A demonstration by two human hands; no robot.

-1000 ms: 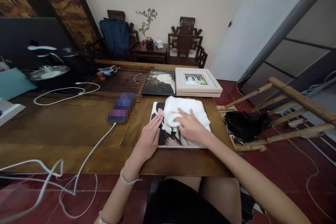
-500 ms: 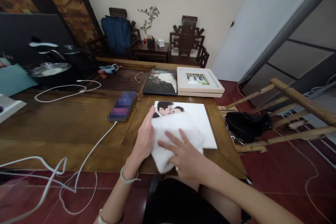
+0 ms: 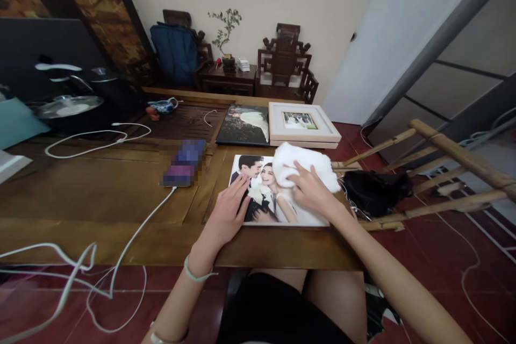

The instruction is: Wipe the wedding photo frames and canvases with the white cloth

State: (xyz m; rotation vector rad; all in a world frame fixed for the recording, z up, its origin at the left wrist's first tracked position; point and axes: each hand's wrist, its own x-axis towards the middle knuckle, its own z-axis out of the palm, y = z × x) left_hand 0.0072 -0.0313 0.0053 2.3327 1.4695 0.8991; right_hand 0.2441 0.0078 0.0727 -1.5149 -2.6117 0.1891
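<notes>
A white-edged photo panel (image 3: 258, 207) with a picture of a couple lies flat on the wooden table near its front edge. My left hand (image 3: 229, 207) rests on the panel's left side, fingers stretched out and holding nothing. Over the panel's upper right part, my right hand (image 3: 312, 191) has hold of a fluffy white cloth (image 3: 318, 164), its fingers pressed into the bunched fabric. The cloth covers that corner and reaches past the panel's right edge. How far the fingertips sink into the cloth is hidden.
Behind the panel lie a dark photo panel (image 3: 245, 123) and a pale picture frame (image 3: 276, 123) stacked on another. A phone (image 3: 183, 164) with a white cable (image 3: 141, 231) lies to the left. A bamboo rack (image 3: 455, 156) stands beyond the table's right edge.
My right hand has moved the white cloth up and right across the panel, uncovering the couple's picture. My left hand has turned from the panel's edge to lie on its surface.
</notes>
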